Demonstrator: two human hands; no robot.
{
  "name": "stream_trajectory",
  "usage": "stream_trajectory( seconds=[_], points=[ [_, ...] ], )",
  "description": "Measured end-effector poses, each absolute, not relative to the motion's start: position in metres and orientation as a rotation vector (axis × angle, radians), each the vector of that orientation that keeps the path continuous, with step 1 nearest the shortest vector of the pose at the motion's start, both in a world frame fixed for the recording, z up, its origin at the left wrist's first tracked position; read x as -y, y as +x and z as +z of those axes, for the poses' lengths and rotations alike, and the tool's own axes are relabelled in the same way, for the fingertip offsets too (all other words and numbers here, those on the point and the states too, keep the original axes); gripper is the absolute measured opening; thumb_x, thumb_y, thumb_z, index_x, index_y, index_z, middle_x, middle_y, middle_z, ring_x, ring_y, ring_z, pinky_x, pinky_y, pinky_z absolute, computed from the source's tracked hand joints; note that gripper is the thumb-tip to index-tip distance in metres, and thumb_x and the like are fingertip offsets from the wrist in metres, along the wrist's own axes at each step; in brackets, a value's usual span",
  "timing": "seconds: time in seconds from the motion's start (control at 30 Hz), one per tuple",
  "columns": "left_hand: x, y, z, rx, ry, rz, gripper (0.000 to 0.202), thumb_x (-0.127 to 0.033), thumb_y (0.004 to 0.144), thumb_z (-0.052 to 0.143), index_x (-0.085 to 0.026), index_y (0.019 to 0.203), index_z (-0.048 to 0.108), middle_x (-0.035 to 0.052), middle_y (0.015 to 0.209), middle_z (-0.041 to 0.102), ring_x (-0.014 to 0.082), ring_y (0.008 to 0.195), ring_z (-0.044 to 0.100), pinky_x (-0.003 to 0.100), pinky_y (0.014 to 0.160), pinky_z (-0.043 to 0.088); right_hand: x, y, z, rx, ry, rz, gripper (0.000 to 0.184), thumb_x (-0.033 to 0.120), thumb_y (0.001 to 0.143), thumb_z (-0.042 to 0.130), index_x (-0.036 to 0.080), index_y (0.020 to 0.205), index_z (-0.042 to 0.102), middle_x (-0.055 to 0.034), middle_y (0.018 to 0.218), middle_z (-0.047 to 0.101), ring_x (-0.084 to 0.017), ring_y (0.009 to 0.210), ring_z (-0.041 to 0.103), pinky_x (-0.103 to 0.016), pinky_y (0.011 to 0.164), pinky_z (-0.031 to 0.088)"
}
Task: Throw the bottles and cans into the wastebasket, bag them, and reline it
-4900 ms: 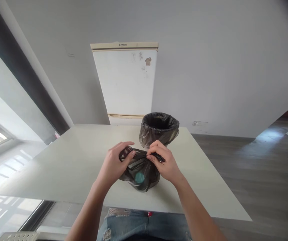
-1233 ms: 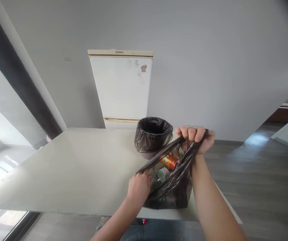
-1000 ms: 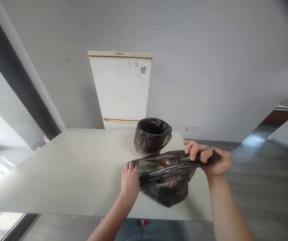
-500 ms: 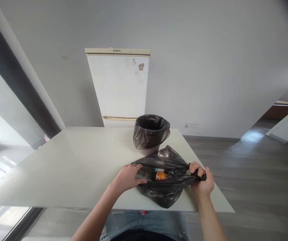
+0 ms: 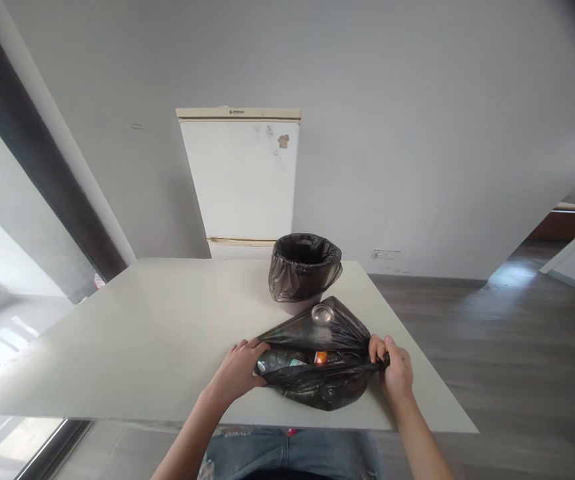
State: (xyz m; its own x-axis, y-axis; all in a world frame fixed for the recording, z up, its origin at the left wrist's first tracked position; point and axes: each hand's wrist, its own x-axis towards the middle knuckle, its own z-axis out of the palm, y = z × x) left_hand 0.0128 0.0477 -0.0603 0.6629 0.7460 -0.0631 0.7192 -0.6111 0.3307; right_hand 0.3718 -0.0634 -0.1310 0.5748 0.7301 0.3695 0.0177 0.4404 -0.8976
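A black plastic garbage bag (image 5: 327, 393) lies near the table's front edge, stretched sideways between my hands. Its mouth is a long slit facing up. Inside show a clear plastic bottle (image 5: 275, 361) and something with an orange label (image 5: 320, 357). At the bag's far side is the round silver end of a can (image 5: 323, 315); I cannot tell whether film covers it. My left hand (image 5: 240, 369) grips the left end of the slit, thumb below and fingers above. My right hand (image 5: 393, 368) is closed round the gathered plastic at the right end.
Just behind the bag stands a small bin (image 5: 305, 280) lined with another black bag folded over its rim. The white table (image 5: 167, 333) reaches far to the left and ends shortly right of my right hand. A white fridge (image 5: 242, 180) stands beyond it against the wall.
Both hands have shifted left with the bag. The slit is pulled longer to the left, showing more of the clear bottle and less of the orange label.
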Motion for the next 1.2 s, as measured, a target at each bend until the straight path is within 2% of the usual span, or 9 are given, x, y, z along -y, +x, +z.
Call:
stream_trajectory(
  seconds=[0.23,0.37,0.47,0.57,0.7,0.83,0.93,1.07,1.2],
  points=[
    [-0.062,-0.017,-0.063,-1.093,2.317,0.226,0.061,-0.026,0.093,0.057,-0.027,0.153,0.051,0.0095,0.148,0.063,0.0291,0.133,0.06,0.039,0.108,0.047,0.061,0.374,-0.132,0.846,-1.062,0.528,0.053,0.044,0.106,0.051,0.023,0.058,0.041,-0.0004,0.054,0.049,-0.019,0.059,0.044,-0.038,0.068,0.028],
    [-0.062,-0.013,-0.06,-1.103,2.239,0.24,0.046,-0.034,0.105,0.04,-0.028,0.145,0.061,0.0087,0.141,0.069,0.0284,0.127,0.064,0.039,0.103,0.049,0.062,0.374,-0.133,0.804,-1.032,0.546,0.053,0.044,0.105,0.052,0.023,0.057,0.041,-0.0002,0.055,0.048,-0.019,0.059,0.043,-0.037,0.067,0.027],
    [-0.06,-0.004,-0.06,-1.087,2.254,0.199,0.043,-0.035,0.099,0.051,-0.027,0.139,0.065,0.0093,0.132,0.072,0.0274,0.112,0.069,0.037,0.094,0.052,0.063,0.374,-0.133,0.811,-1.042,0.549,0.053,0.045,0.105,0.052,0.023,0.057,0.042,-0.0007,0.055,0.049,-0.019,0.059,0.044,-0.038,0.066,0.028],
    [-0.057,0.003,-0.059,-1.07,2.245,0.182,0.045,-0.033,0.092,0.061,-0.03,0.137,0.067,0.0075,0.124,0.075,0.0259,0.108,0.069,0.035,0.09,0.052,0.063,0.373,-0.129,0.824,-1.059,0.551,0.054,0.047,0.104,0.051,0.023,0.057,0.043,-0.0009,0.054,0.049,-0.019,0.058,0.043,-0.038,0.066,0.028],
    [-0.056,0.007,-0.059,-1.054,2.26,0.17,0.043,-0.031,0.088,0.068,-0.033,0.131,0.072,0.0055,0.12,0.076,0.0251,0.106,0.069,0.035,0.093,0.051,0.064,0.369,-0.122,0.821,-1.067,0.544,0.054,0.048,0.103,0.052,0.024,0.056,0.043,-0.0009,0.053,0.049,-0.019,0.057,0.044,-0.038,0.065,0.029],
    [-0.054,0.007,-0.063,-0.986,2.359,0.165,0.042,-0.026,0.078,0.08,-0.033,0.119,0.077,0.0029,0.125,0.075,0.0283,0.12,0.064,0.041,0.108,0.046,0.064,0.37,-0.121,0.847,-1.09,0.539,0.056,0.05,0.103,0.052,0.023,0.055,0.043,-0.001,0.052,0.049,-0.019,0.057,0.045,-0.038,0.066,0.029],
    [-0.05,0.006,-0.062,-0.906,2.337,0.262,0.037,-0.025,0.083,0.078,-0.033,0.119,0.077,0.0028,0.133,0.073,0.0276,0.127,0.061,0.041,0.113,0.044,0.064,0.373,-0.126,0.864,-1.103,0.546,0.057,0.052,0.104,0.051,0.023,0.055,0.044,-0.0013,0.052,0.05,-0.019,0.057,0.045,-0.038,0.066,0.03],
    [-0.047,-0.004,-0.047,-0.746,2.201,0.523,0.031,-0.037,0.093,0.072,-0.029,0.122,0.073,0.0089,0.136,0.07,0.0274,0.13,0.06,0.043,0.115,0.043,0.063,0.375,-0.133,0.841,-1.123,0.552,0.056,0.051,0.104,0.051,0.023,0.056,0.043,-0.001,0.053,0.049,-0.019,0.058,0.044,-0.038,0.067,0.029],
    [-0.047,-0.026,-0.021,-0.638,1.996,0.877,0.031,-0.046,0.096,0.068,-0.023,0.116,0.072,0.0136,0.126,0.07,0.0308,0.12,0.065,0.044,0.103,0.053,0.064,0.373,-0.133,0.799,-1.136,0.552,0.053,0.047,0.104,0.052,0.023,0.057,0.043,-0.0002,0.055,0.049,-0.018,0.059,0.045,-0.038,0.068,0.029]
  ],
)
